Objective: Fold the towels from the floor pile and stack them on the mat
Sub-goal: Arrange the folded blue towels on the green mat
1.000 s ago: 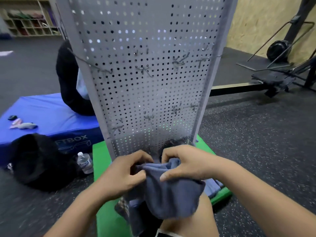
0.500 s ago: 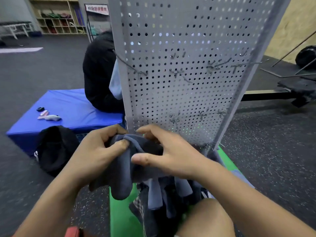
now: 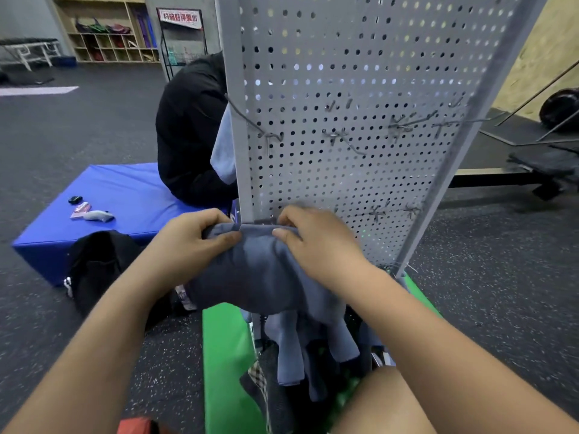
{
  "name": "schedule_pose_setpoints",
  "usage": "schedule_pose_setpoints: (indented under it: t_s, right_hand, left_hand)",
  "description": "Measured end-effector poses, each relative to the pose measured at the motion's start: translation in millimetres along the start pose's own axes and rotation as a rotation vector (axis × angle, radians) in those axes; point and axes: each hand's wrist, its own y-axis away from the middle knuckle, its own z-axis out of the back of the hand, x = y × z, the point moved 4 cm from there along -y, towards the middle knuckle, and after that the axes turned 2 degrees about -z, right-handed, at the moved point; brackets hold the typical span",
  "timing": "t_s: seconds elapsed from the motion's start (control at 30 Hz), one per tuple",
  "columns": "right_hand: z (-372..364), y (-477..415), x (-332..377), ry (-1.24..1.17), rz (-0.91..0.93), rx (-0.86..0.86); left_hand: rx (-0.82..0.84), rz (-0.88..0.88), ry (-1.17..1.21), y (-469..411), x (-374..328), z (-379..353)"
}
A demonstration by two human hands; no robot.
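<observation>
Your hands have drawn apart since half a second ago, so the grey towel (image 3: 266, 277), bunched between them then, now hangs by its top edge in front of the pegboard panel (image 3: 344, 89), above the green mat (image 3: 225, 355) and the heap of other towels (image 3: 316, 349). Your left hand (image 3: 188, 245) and right hand (image 3: 316, 245) each pinch that edge, thumb in front, fingers curled behind. It looks light, soft and limp, likely to sag wherever unsupported, so slide your grips out to its corners.

towel (image 3: 266, 270) above mat (image 3: 225, 355) | pegboard (image 3: 344, 120) behind | box (image 3: 125, 195) left
</observation>
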Motion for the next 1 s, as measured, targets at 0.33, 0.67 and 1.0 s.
schedule_pose_setpoints:
  t_s: [0.33, 0.67, 1.0]
  right_hand:
    - [-42.0, 13.4, -7.1, 0.083, 0.005, -0.033]
    - [-13.8, 74.1, -55.7, -0.123, 0.183, -0.065]
    - [10.4, 170.8, -217.5, -0.178, -0.191, -0.050]
  left_hand:
    - [-0.036, 0.103, -0.053, 22.2, 24.5, -55.8]
    - [-0.246, -0.182, 0.215, 32.5, -76.2, -58.4]
    - [0.207, -0.425, 0.220, 31.1, -167.6, -256.6]
